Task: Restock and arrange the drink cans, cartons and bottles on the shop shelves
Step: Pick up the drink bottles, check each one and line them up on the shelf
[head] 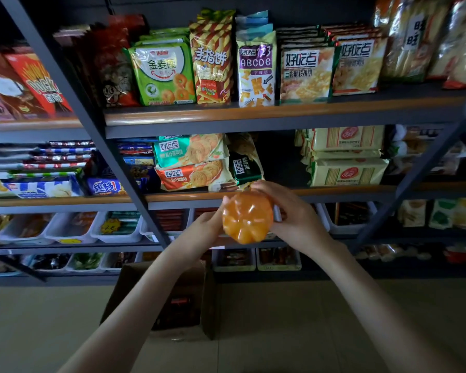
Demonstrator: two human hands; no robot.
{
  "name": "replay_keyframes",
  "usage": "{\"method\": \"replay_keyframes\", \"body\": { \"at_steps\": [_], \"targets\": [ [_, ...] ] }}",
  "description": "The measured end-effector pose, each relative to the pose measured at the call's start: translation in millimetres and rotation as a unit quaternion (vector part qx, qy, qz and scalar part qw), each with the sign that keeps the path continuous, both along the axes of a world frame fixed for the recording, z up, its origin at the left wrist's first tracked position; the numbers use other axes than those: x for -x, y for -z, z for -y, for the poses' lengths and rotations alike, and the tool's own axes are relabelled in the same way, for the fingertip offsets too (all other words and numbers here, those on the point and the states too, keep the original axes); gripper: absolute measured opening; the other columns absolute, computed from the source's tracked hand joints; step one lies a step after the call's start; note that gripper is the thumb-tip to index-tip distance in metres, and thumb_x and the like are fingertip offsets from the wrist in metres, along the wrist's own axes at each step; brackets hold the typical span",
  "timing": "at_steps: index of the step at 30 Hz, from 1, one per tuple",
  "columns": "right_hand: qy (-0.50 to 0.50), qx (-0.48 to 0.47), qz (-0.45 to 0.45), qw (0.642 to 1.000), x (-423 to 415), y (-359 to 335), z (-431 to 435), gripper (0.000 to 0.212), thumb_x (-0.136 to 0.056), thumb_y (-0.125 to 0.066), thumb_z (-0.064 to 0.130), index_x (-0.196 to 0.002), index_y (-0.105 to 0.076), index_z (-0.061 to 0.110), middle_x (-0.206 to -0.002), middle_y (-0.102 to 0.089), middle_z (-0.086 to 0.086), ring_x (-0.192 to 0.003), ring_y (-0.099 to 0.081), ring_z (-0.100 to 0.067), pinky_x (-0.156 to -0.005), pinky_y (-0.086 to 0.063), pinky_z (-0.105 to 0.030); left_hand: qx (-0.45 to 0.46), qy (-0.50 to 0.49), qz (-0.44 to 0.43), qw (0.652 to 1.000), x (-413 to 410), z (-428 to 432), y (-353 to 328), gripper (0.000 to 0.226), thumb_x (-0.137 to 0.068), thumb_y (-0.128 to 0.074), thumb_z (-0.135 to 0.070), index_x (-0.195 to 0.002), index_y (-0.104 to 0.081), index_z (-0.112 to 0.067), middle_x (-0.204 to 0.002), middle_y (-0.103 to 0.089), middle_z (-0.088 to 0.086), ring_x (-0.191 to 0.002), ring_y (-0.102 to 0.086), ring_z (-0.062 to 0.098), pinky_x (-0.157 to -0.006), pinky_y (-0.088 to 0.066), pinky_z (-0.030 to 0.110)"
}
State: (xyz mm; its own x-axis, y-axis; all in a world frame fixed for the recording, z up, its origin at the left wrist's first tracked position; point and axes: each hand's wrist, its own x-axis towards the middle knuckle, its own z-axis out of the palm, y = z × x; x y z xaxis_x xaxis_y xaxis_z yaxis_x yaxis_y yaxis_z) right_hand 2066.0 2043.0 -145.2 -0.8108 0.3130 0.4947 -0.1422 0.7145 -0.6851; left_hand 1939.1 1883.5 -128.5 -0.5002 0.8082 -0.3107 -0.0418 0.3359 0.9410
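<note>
orange clear-plastic drink bottle (247,217) held end-on, ribbed base facing the camera, neck pointing at the shelves. right hand (291,214) grasps its top and right side, fingers curled over it. left hand (205,228) holds the left side, fingertips hidden behind it. bottle sits between both palms, just in front of the wood-edged middle shelf (334,191), near a dark green biscuit pack (244,165). brown cardboard box (172,292) on the floor below

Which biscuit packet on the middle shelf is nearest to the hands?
The dark green biscuit packet, upright above the right hand; the teal packet and orange-red packet lie flat left of it, the pale yellow packets farther right.
</note>
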Motion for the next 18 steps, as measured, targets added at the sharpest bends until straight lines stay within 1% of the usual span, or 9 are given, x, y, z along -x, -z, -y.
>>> {"method": "replay_keyframes", "body": {
  "at_steps": [2, 4, 5, 7, 8, 10, 13, 16, 18],
  "targets": [
    [0.047, 0.071, -0.012, 0.996, -2.5, -3.8, 4.3, 0.05, -0.075, -0.081, 0.031, -0.115, -0.055, 0.045, -0.109, -0.055, 0.043, -0.108, -0.048, 0.023, -0.091, -0.042, -0.007, -0.03, -0.002, -0.095, 0.995, -7.0, 0.9, 6.1, 0.03, -0.099, -0.041, -0.047, -0.097, -0.064, -0.029, -0.095, -0.071, -0.012, -0.094, -0.066, 0.001, -0.09, -0.049, 0.02],
    [0.068, 0.125, -0.012, 0.99, -3.8, -5.6, 4.9, 0.048, -0.069, -0.086, 0.022, -0.1, -0.057, 0.045, -0.088, -0.063, 0.04, -0.093, -0.059, 0.016, -0.078, -0.045, -0.007, -0.061, 0.017, -0.219, 0.974, -11.9, 0.3, 12.3, 0.021, -0.092, -0.049, -0.047, -0.105, -0.059, -0.033, -0.101, -0.067, -0.016, -0.097, -0.063, 0.002, -0.086, -0.047, 0.015],
    [0.063, 0.161, -0.013, 0.985, -3.8, -6.8, 3.9, 0.043, -0.069, -0.086, 0.018, -0.095, -0.061, 0.041, -0.087, -0.067, 0.033, -0.09, -0.063, 0.008, -0.077, -0.047, -0.01, -0.082, 0.03, -0.264, 0.961, -14.0, -0.5, 14.6, 0.026, -0.09, -0.058, -0.043, -0.113, -0.055, -0.03, -0.108, -0.065, -0.016, -0.103, -0.061, 0.001, -0.089, -0.047, 0.016],
    [0.032, 0.273, -0.023, 0.961, -5.3, -8.3, 2.8, 0.033, -0.069, -0.082, 0.012, -0.095, -0.066, 0.027, -0.09, -0.073, 0.017, -0.09, -0.068, -0.004, -0.077, -0.051, -0.018, -0.11, 0.065, -0.314, 0.941, -13.4, -3.5, 24.7, 0.055, -0.086, -0.071, -0.036, -0.131, -0.042, -0.026, -0.125, -0.057, -0.013, -0.118, -0.054, 0.002, -0.096, -0.045, 0.018],
    [0.011, 0.339, -0.028, 0.94, -6.6, -8.6, 2.7, 0.032, -0.069, -0.08, 0.011, -0.097, -0.067, 0.019, -0.091, -0.074, 0.01, -0.09, -0.069, -0.008, -0.075, -0.052, -0.019, -0.106, 0.076, -0.311, 0.941, -13.8, -5.2, 28.4, 0.064, -0.084, -0.073, -0.035, -0.136, -0.036, -0.028, -0.129, -0.055, -0.011, -0.12, -0.053, 0.003, -0.096, -0.045, 0.017],
    [-0.006, 0.429, -0.03, 0.903, -7.7, -9.2, 4.3, 0.037, -0.068, -0.081, 0.011, -0.102, -0.066, 0.01, -0.096, -0.075, 0.002, -0.094, -0.07, -0.014, -0.076, -0.055, -0.024, -0.092, 0.063, -0.283, 0.952, -18.5, -8.8, 28.7, 0.069, -0.083, -0.074, -0.036, -0.134, -0.03, -0.043, -0.124, -0.058, -0.009, -0.11, -0.059, 0.002, -0.088, -0.048, 0.015],
    [-0.005, 0.482, -0.019, 0.876, -8.7, -6.8, 2.6, 0.036, -0.071, -0.078, 0.015, -0.104, -0.065, 0.009, -0.098, -0.075, -0.002, -0.097, -0.07, -0.021, -0.08, -0.057, -0.03, -0.092, -0.006, -0.293, 0.952, -23.9, -12.7, 30.8, 0.066, -0.075, -0.077, -0.044, -0.124, -0.034, -0.056, -0.111, -0.061, -0.014, -0.098, -0.061, 0.0, -0.079, -0.048, 0.015],
    [-0.015, 0.467, 0.008, 0.884, -11.4, -8.0, -1.1, 0.035, -0.073, -0.069, 0.02, -0.106, -0.06, 0.015, -0.095, -0.074, 0.007, -0.093, -0.069, -0.009, -0.074, -0.056, -0.021, -0.131, -0.055, -0.27, 0.952, -28.9, -13.8, 35.1, 0.061, -0.068, -0.071, -0.055, -0.122, -0.044, -0.052, -0.115, -0.058, -0.013, -0.103, -0.06, 0.01, -0.083, -0.054, 0.033],
    [0.009, 0.408, 0.035, 0.912, -11.9, -6.2, -2.3, 0.051, -0.073, -0.07, 0.026, -0.12, -0.053, 0.019, -0.112, -0.068, 0.008, -0.104, -0.064, -0.002, -0.092, -0.054, -0.027, -0.133, -0.085, -0.264, 0.952, -30.9, -15.0, 37.1, 0.061, -0.066, -0.072, -0.055, -0.12, -0.048, -0.045, -0.114, -0.057, -0.005, -0.1, -0.06, 0.018, -0.079, -0.056, 0.045]
  ]
}}
